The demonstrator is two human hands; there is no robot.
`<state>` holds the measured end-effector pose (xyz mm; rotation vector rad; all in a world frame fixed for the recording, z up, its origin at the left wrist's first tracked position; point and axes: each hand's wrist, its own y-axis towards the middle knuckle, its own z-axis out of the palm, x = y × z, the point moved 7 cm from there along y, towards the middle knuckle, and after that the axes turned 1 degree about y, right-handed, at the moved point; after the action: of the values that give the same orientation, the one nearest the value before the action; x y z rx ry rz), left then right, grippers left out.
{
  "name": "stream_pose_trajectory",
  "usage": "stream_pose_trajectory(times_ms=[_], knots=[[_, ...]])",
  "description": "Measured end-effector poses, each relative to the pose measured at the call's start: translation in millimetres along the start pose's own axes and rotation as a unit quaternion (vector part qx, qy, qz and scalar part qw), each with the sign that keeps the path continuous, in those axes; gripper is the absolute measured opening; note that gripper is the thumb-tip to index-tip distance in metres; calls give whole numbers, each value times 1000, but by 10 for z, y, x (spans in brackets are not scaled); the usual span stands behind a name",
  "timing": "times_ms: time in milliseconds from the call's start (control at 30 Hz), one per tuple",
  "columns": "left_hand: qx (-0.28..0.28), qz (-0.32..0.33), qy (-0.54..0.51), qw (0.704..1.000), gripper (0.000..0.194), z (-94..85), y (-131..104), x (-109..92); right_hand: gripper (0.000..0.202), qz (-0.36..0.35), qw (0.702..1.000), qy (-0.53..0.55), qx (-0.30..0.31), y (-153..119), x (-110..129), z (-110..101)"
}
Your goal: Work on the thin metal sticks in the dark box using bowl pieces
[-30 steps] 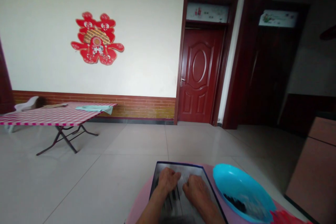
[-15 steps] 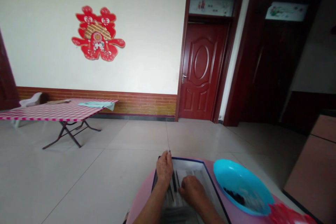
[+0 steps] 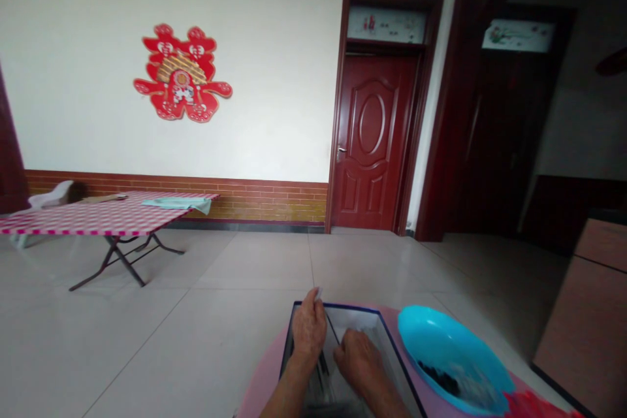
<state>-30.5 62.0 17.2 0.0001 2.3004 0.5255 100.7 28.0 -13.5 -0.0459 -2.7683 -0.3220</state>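
My left hand (image 3: 309, 330) is closed above the left side of a shallow box (image 3: 398, 347) with a dark blue rim. A small pale tip (image 3: 319, 294) sticks out past its fingers; the rest of that thing is hidden. Curled into a fist, my right hand (image 3: 361, 358) is over the middle of the box. A thin dark stick (image 3: 333, 326) slants from its fingertips toward my left hand. Slender dark rods (image 3: 324, 366) lie inside the box beneath my left wrist, partly covered by my arms.
The box stands on a round pink table (image 3: 264, 369). To its right is a blue plastic basin (image 3: 431, 326) holding small black pieces (image 3: 441, 380) and clear ones (image 3: 474, 386). Something red (image 3: 533, 403) lies beside the basin. A checked folding table (image 3: 98, 215) stands farther off.
The view has tilted up slightly. My left hand has turned a little, and its pale tip now points to the right. The thin dark stick by my right hand shows more slanted.
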Motion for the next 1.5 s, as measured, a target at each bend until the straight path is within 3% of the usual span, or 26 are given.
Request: stream_pose_trajectory(times_ms=[100, 167, 233, 333, 433, 500, 667, 800, 1067, 1300, 1500], knots=[[1, 4, 4, 1000, 37, 6, -2, -13, 19, -10, 994, 104, -26, 79, -28, -154], [9, 12, 3, 1000, 37, 20, -8, -28, 18, -41, 974, 214, -56, 100, -18, -293], [20, 23, 5, 1000, 38, 43, -18, -42, 17, -55, 943, 317, -83, 91, -25, -435], [27, 48, 6, 998, 39, 72, -36, -69, 23, -14, 894, 440, -79, 67, -72, -544], [30, 49, -1, 998, 37, 91, -42, -64, 44, 14, 839, 540, -64, 57, -83, -572], [37, 43, -6, 998, 37, 102, -40, -56, 58, 14, 820, 568, -76, 71, -98, -581], [52, 47, -18, 997, 32, 113, -38, -65, 52, 48, 837, 514, -180, 96, -293, -628], [60, 62, -16, 996, 29, 138, -50, -68, 51, 80, 829, 502, -232, 80, -426, -693], [67, 139, -29, 988, 30, 186, -82, -145, 39, 65, 816, 532, -217, 101, -393, -654], [73, 197, -47, 977, 28, 214, -121, -208, 41, 65, 817, 538, -197, 135, -418, -585], [114, 241, -110, 957, 33, 197, -192, -338, 50, 107, 819, 537, -171, 161, -487, -511]])
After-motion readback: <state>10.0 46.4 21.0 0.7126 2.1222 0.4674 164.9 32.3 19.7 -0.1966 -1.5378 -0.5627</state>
